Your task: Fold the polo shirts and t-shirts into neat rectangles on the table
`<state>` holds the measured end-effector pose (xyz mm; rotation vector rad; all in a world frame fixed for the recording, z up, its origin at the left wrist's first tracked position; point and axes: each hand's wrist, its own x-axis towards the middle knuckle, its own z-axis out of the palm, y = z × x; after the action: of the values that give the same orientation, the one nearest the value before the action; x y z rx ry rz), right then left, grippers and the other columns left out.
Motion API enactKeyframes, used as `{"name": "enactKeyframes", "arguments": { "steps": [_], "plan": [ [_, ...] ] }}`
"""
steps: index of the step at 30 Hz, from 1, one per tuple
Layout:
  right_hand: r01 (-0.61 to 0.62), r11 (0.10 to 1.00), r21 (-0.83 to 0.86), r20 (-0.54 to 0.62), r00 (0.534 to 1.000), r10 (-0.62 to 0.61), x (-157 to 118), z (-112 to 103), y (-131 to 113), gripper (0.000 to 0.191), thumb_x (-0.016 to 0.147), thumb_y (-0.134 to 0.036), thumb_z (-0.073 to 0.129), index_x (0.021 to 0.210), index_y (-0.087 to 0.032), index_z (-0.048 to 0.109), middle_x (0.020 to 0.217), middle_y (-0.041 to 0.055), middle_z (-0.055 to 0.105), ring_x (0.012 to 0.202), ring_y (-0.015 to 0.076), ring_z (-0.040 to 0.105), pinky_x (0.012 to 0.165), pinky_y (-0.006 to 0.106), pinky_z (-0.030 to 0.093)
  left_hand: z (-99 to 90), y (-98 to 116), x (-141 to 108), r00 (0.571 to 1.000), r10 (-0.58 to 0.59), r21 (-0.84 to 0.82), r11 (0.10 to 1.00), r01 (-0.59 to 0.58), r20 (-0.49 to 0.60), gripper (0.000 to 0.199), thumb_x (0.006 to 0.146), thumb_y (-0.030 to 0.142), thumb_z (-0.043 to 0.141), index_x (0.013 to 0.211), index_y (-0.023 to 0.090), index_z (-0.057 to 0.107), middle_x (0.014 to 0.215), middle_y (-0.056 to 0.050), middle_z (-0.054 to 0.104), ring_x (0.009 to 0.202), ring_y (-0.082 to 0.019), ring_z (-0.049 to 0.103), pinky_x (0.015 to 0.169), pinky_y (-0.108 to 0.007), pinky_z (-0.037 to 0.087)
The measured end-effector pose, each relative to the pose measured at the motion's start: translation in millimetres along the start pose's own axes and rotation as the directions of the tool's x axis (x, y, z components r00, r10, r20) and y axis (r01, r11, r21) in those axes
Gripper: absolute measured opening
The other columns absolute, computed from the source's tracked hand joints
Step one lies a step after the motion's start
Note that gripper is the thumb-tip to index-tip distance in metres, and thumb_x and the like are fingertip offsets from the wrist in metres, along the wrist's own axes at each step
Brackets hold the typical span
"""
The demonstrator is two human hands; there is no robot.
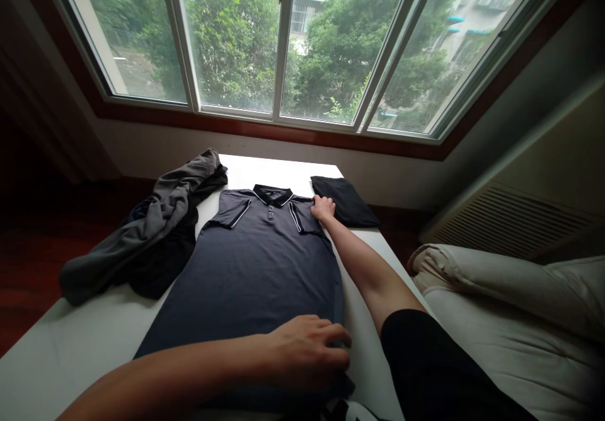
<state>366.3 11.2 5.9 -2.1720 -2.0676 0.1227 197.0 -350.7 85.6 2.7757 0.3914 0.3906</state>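
Note:
A dark grey-blue polo shirt [265, 263] lies spread on the white table, its black collar toward the window. Both short sleeves are folded inward over the chest, showing white-striped cuffs. My right hand [324, 207] reaches to the shirt's far right shoulder, its fingers closed on the edge there. Nearer to me, my left hand [309, 350] crosses over the lower part of the shirt. Its fingers curl in at the right side edge, with a bit of the cloth seeming to sit between thumb and fingers. My left forearm hides part of the hem.
A heap of grey and black clothes [161, 219] hangs over the table's left edge. At the far right corner of the white table [278, 164] lies a folded black garment [344, 199]. A pale cushioned seat [510, 320] stands to the right, and a window [274, 49] is beyond.

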Motion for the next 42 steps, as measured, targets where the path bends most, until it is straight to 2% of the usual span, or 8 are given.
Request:
{"name": "enactKeyframes", "arguments": {
  "steps": [5,9,12,18,23,29,36,42],
  "plan": [
    [-0.048,0.992,0.114,0.113,0.993,0.035,2.6,-8.2,-17.5,0.046,0.092,-0.031,0.061,0.138,-0.026,0.058,0.132,0.0169,0.059,0.117,0.0324,0.06,0.099,0.043,0.044,-8.0,-3.4,-1.8,1.0,-0.004,-0.062,0.998,0.006,0.031,0.017,0.093,0.029,0.056,0.108,0.022,0.058,0.103,0.001,0.069,0.089,-0.015,0.066,0.077,-0.028,0.046],
    [-0.148,0.979,0.141,0.113,0.985,0.132,3.5,-8.4,-20.3,0.057,0.09,-0.037,0.067,0.143,-0.019,0.055,0.146,0.0258,0.044,0.123,0.0382,0.059,0.1,0.048,0.046,-16.9,-2.6,-6.5,0.998,-0.051,-0.05,0.997,0.052,0.034,0.034,0.094,0.026,0.054,0.128,0.023,0.055,0.104,0.0,0.068,0.087,-0.016,0.066,0.074,-0.029,0.046],
    [-0.149,0.972,0.185,0.159,0.98,0.12,6.9,-8.7,-19.6,0.052,0.087,-0.029,0.07,0.136,-0.016,0.06,0.138,0.0261,0.054,0.123,0.0383,0.059,0.1,0.049,0.047,-21.4,-1.7,-11.0,0.995,-0.081,-0.019,0.996,0.082,0.056,0.048,0.094,0.026,0.055,0.141,0.028,0.05,0.108,0.0,0.065,0.084,-0.016,0.065,0.069,-0.029,0.046],
    [-0.163,0.929,0.332,0.196,0.975,0.102,12.4,-14.2,-18.0,0.045,0.073,-0.017,0.078,0.117,-0.018,0.069,0.122,0.0189,0.068,0.118,0.0349,0.063,0.096,0.042,0.05,-17.0,-4.9,-15.8,0.996,-0.052,-0.046,0.997,0.055,0.078,0.035,0.089,0.028,0.062,0.124,0.032,0.064,0.11,-0.001,0.061,0.082,-0.016,0.062,0.07,-0.029,0.046],
    [-0.193,0.814,0.547,0.258,0.965,0.056,8.3,-16.3,-17.3,0.046,0.073,-0.02,0.082,0.117,-0.019,0.068,0.101,0.0098,0.073,0.092,0.0267,0.069,0.076,0.032,0.054,-15.2,-4.8,-15.9,0.999,-0.02,-0.055,0.998,0.022,0.031,0.027,0.09,0.034,0.064,0.117,0.031,0.068,0.109,-0.001,0.062,0.085,-0.016,0.062,0.074,-0.029,0.047],
    [-0.227,0.602,0.765,0.285,0.959,-0.001,14.4,-24.7,-27.3,0.038,0.078,-0.019,0.077,0.115,-0.015,0.067,0.081,0.0037,0.07,0.066,0.0148,0.062,0.061,0.025,0.051,-22.5,0.7,-18.8,0.999,0.034,-0.037,0.999,-0.034,-0.002,0.021,0.093,0.031,0.06,0.112,0.028,0.068,0.109,0.0,0.065,0.087,-0.016,0.063,0.075,-0.03,0.045],
    [-0.188,0.441,0.878,0.181,0.982,0.058,24.5,-35.6,-55.3,0.024,0.072,-0.005,0.068,0.094,-0.013,0.067,0.067,0.0004,0.062,0.062,0.0134,0.059,0.059,0.022,0.05,-25.3,8.5,-37.9,1.0,0.014,-0.028,1.0,-0.014,0.025,0.018,0.094,0.029,0.062,0.11,0.027,0.068,0.106,0.001,0.067,0.085,-0.015,0.062,0.075,-0.031,0.045],
    [-0.158,0.415,0.896,0.122,0.986,0.112,22.9,-41.1,-82.6,0.023,0.075,-0.01,0.061,0.096,-0.014,0.068,0.067,-0.001,0.061,0.058,0.0123,0.056,0.059,0.023,0.051,-18.7,17.7,-58.0,0.999,0.026,-0.066,0.998,-0.024,0.033,0.019,0.093,0.03,0.062,0.111,0.026,0.068,0.107,0.001,0.067,0.086,-0.016,0.062,0.073,-0.032,0.044]
  ]
}}
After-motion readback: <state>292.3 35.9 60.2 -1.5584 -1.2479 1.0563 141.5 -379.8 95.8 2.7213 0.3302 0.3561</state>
